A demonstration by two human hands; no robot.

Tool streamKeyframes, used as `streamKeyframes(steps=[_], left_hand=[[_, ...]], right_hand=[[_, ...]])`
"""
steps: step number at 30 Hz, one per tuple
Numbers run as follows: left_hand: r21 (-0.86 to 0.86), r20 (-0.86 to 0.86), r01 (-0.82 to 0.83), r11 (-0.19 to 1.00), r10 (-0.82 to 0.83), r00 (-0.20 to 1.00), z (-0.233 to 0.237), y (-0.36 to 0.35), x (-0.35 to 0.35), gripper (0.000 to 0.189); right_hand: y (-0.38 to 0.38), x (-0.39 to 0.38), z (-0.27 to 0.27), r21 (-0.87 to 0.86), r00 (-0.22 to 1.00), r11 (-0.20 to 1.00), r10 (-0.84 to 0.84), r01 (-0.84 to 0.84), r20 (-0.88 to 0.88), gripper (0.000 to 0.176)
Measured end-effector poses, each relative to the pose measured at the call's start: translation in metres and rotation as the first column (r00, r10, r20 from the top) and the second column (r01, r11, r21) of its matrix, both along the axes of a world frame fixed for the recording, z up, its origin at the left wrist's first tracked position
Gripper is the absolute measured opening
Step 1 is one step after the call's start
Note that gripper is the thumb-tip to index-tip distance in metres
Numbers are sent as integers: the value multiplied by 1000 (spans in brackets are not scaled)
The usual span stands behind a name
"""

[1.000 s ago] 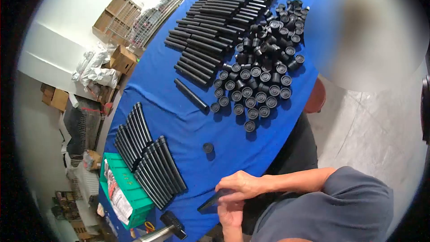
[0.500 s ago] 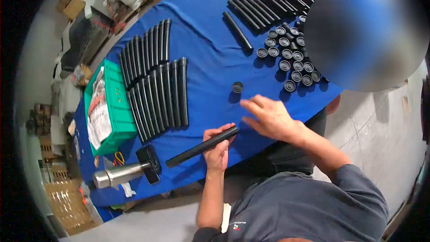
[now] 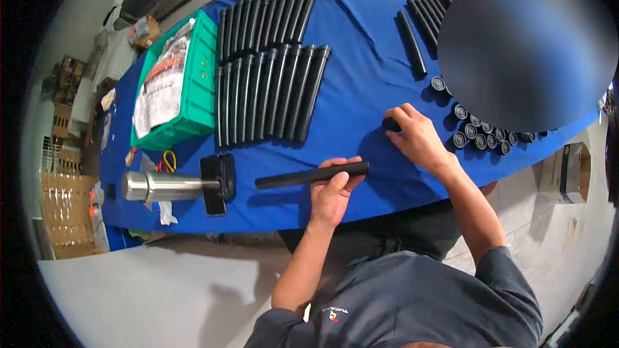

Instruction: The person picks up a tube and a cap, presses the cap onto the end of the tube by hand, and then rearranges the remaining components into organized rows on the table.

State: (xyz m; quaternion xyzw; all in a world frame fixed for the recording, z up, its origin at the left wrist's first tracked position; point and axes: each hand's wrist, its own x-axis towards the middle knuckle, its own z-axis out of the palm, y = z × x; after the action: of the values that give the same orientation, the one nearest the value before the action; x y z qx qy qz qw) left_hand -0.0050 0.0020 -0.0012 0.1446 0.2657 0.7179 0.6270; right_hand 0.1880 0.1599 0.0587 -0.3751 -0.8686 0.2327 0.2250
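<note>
My left hand (image 3: pixel 333 194) is wrapped around a black tube (image 3: pixel 290 179), held nearly level above the near edge of the blue-covered table. My right hand (image 3: pixel 419 138) pinches a round black end cap (image 3: pixel 391 124) a little beyond the tube's right end; cap and tube are apart. Several more black caps (image 3: pixel 471 131) stand with ringed faces up to the right. One loose black tube (image 3: pixel 412 45) lies farther back. Two rows of black tubes with a wider collar at the far end (image 3: pixel 271 93) lie to the left.
A green crate (image 3: pixel 202 84) holding printed paper stands at the left. Near it are a steel flask (image 3: pixel 169 187), a black phone-like device (image 3: pixel 216 183) and a yellow-handled item (image 3: pixel 169 160). More tubes (image 3: pixel 429 16) lie at the back right, partly behind a blurred round patch.
My right hand has closed on the single cap that stood on the cloth. My left hand still holds the tube, now more level. The whole view has turned and shifted.
</note>
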Motion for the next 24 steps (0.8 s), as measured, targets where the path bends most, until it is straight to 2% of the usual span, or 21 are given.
streamKeyframes(steps=[1, 2, 4, 5, 8, 11, 14, 20, 24], left_hand=[[-15, -17, 4, 1000, -4, 1000, -1, 0, -1, 31], [-16, -13, 5, 1000, -5, 1000, 0, -1, -1, 31], [-5, -17, 20, 1000, -20, 1000, 1, 0, 0, 31], [-11, -27, 0, 1000, 0, 1000, 1, 0, 1, 30], [7, -52, 8, 1000, -8, 999, 4, 2, 2, 29], [-3, -81, 20, 1000, -20, 997, 2, 2, 0, 29], [-23, -165, 5, 1000, -8, 986, 9, 4, 5, 29], [-65, -218, 13, 998, -27, 975, 10, 3, 5, 31], [-89, -241, 23, 996, -44, 969, 13, 4, 6, 29]], right_hand=[[-9, 0, 3, -181, 995, 984, -11, -6, -95, 42], [-21, 1, -2, -401, 971, 914, -45, -55, -234, 42], [-45, 5, -13, -728, 862, 650, -220, -219, -456, 41], [-55, 5, -17, -744, 860, 621, -213, -248, -464, 41], [-79, -1, -23, -788, 757, 497, -336, -363, -561, 42], [-84, -1, -36, -778, 748, 533, -352, -333, -562, 43], [-85, -2, -36, -742, 676, 544, -377, -391, -633, 41], [-89, 1, -43, -618, 696, 732, -285, -285, -659, 32], [-87, 6, -33, -542, 763, 814, -210, -209, -611, 31]])
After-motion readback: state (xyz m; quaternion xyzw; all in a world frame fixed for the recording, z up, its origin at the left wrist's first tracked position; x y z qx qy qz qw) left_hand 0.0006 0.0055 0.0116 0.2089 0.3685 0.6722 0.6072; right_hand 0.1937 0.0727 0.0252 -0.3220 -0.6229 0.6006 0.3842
